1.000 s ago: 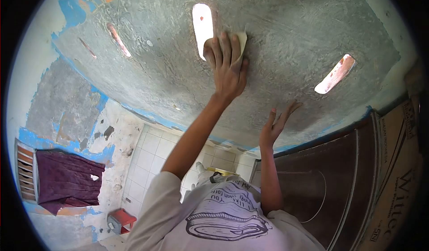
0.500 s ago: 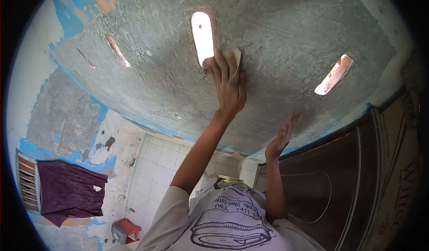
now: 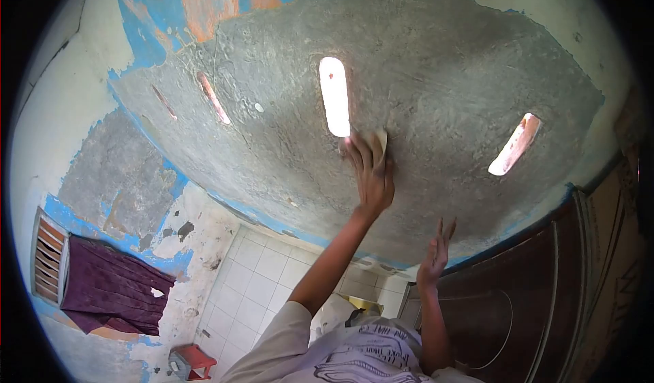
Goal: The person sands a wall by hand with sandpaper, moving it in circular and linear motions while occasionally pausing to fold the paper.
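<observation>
My left hand (image 3: 375,182) lies against the rough grey plastered wall (image 3: 422,76), back towards me. Its fingers press a pale, thin folded piece of sandpaper (image 3: 382,142) to the surface; most of the sheet is hidden under them. The fingertips are right at the lower end of a bright, rounded slot (image 3: 334,97) in the wall. Lower and to the right, my right hand (image 3: 434,260) is raised with its fingers stretched out and nothing in it. Those fingertips are close to the lower part of the plaster.
More slots pierce the plaster, one at the right (image 3: 515,144) and two at the left. A dark brown door (image 3: 477,308) stands lower right, beside cardboard (image 3: 610,247). At left hangs a purple curtain (image 3: 116,287). A red stool (image 3: 194,362) stands near the white floor tiles (image 3: 262,281).
My view has tilted, so the wall sits lower in the picture. My left hand has slid down with the sandpaper, from overlapping the slot's end to just below it. My right hand remains open.
</observation>
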`<act>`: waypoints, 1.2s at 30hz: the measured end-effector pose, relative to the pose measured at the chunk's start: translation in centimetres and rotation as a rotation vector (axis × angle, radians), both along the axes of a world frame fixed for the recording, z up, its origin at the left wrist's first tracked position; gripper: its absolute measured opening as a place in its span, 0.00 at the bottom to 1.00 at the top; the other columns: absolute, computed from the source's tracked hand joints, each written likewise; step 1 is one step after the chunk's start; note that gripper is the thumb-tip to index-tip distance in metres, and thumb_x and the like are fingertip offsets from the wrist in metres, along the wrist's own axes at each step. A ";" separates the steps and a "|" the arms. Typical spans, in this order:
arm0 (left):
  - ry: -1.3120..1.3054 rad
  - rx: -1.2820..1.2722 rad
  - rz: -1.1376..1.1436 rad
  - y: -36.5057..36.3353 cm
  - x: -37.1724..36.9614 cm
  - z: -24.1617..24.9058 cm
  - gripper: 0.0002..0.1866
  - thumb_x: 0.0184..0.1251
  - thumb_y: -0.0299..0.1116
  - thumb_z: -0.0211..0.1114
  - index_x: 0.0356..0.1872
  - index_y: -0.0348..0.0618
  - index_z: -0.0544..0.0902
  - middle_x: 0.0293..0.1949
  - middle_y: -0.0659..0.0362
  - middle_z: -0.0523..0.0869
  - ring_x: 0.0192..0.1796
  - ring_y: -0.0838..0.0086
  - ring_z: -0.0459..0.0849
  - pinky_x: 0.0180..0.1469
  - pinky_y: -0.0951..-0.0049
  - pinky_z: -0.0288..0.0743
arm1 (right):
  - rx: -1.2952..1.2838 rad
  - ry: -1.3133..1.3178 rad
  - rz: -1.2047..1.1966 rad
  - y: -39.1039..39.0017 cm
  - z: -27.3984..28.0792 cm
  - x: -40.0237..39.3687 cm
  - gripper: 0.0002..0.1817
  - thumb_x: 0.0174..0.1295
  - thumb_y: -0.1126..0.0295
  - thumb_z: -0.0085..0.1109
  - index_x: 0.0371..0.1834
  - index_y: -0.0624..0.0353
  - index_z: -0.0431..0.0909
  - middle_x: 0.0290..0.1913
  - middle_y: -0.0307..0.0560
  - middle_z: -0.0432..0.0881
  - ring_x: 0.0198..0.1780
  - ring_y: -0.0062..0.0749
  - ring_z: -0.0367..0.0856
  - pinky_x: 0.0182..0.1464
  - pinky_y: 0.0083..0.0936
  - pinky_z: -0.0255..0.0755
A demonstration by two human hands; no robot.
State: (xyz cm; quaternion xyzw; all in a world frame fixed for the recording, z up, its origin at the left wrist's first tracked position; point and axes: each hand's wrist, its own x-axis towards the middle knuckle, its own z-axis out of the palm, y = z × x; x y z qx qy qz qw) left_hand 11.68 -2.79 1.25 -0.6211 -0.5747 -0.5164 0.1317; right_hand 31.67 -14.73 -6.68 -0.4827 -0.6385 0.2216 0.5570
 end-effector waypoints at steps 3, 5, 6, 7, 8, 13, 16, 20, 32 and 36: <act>0.052 0.108 -0.008 0.7 -1.6 5.2 0.34 0.86 0.40 0.42 0.84 0.35 0.46 0.84 0.35 0.33 0.83 0.32 0.25 0.80 0.32 0.25 | -0.026 0.009 -0.007 0.0 -0.3 0.5 0.30 0.84 0.55 0.38 0.81 0.62 0.64 0.87 0.58 0.48 0.88 0.51 0.41 0.83 0.48 0.41; 0.055 0.076 -0.001 0.6 -1.5 3.3 0.34 0.86 0.40 0.42 0.84 0.34 0.46 0.84 0.35 0.32 0.83 0.33 0.25 0.80 0.32 0.24 | -0.062 -0.004 0.004 -0.3 0.0 0.5 0.30 0.84 0.56 0.37 0.81 0.62 0.63 0.87 0.58 0.48 0.88 0.50 0.41 0.83 0.47 0.41; 0.066 0.027 0.041 0.5 -1.2 -0.2 0.35 0.86 0.40 0.42 0.84 0.34 0.45 0.84 0.35 0.32 0.83 0.33 0.25 0.80 0.32 0.24 | -0.073 -0.023 0.004 -0.4 0.0 0.7 0.30 0.84 0.57 0.37 0.82 0.62 0.61 0.87 0.58 0.47 0.88 0.50 0.41 0.83 0.47 0.40; 0.081 -0.017 0.085 0.5 -0.9 -3.4 0.35 0.86 0.41 0.42 0.84 0.34 0.45 0.84 0.35 0.32 0.83 0.34 0.24 0.80 0.32 0.24 | -0.078 -0.038 0.005 -0.3 0.1 0.5 0.30 0.84 0.57 0.37 0.82 0.62 0.60 0.87 0.58 0.47 0.88 0.50 0.41 0.84 0.46 0.40; -0.031 -0.078 0.063 0.5 0.3 -6.6 0.35 0.86 0.42 0.42 0.84 0.35 0.45 0.84 0.34 0.31 0.83 0.34 0.24 0.80 0.32 0.24 | -0.078 -0.045 0.008 0.2 0.3 0.1 0.30 0.84 0.58 0.37 0.83 0.62 0.59 0.87 0.57 0.46 0.88 0.50 0.40 0.84 0.46 0.39; -0.323 -0.062 -0.001 -0.6 1.8 -6.2 0.36 0.87 0.45 0.39 0.85 0.38 0.41 0.83 0.34 0.27 0.83 0.34 0.24 0.80 0.33 0.24 | -0.074 0.088 0.092 1.6 0.2 -1.4 0.32 0.84 0.60 0.39 0.86 0.61 0.49 0.88 0.56 0.42 0.88 0.48 0.37 0.84 0.45 0.36; -0.324 0.053 0.048 0.4 -1.9 3.5 0.34 0.88 0.46 0.38 0.85 0.43 0.41 0.83 0.36 0.26 0.84 0.36 0.23 0.79 0.31 0.25 | -0.031 -0.032 0.092 2.1 1.5 -2.1 0.34 0.83 0.63 0.42 0.87 0.60 0.45 0.88 0.55 0.38 0.88 0.47 0.35 0.85 0.45 0.37; -0.230 0.141 0.020 1.1 -5.9 4.4 0.39 0.87 0.57 0.33 0.85 0.44 0.38 0.84 0.38 0.25 0.84 0.42 0.21 0.80 0.35 0.22 | -0.068 0.074 0.113 2.8 2.3 -3.6 0.36 0.83 0.65 0.45 0.87 0.58 0.41 0.89 0.53 0.35 0.88 0.48 0.33 0.84 0.48 0.40; -0.006 0.238 0.119 2.2 -12.7 10.1 0.39 0.85 0.60 0.31 0.85 0.46 0.48 0.85 0.41 0.33 0.86 0.44 0.27 0.81 0.36 0.21 | 0.139 -0.051 0.031 4.9 5.2 -10.0 0.35 0.83 0.61 0.44 0.87 0.56 0.45 0.88 0.60 0.34 0.87 0.57 0.32 0.83 0.57 0.40; -0.059 0.157 0.122 1.2 -13.8 7.9 0.35 0.86 0.53 0.33 0.85 0.47 0.49 0.85 0.38 0.32 0.85 0.41 0.28 0.82 0.37 0.24 | 0.205 -0.027 -0.038 5.8 6.7 -12.7 0.35 0.82 0.61 0.45 0.87 0.57 0.47 0.88 0.61 0.34 0.87 0.60 0.32 0.83 0.58 0.39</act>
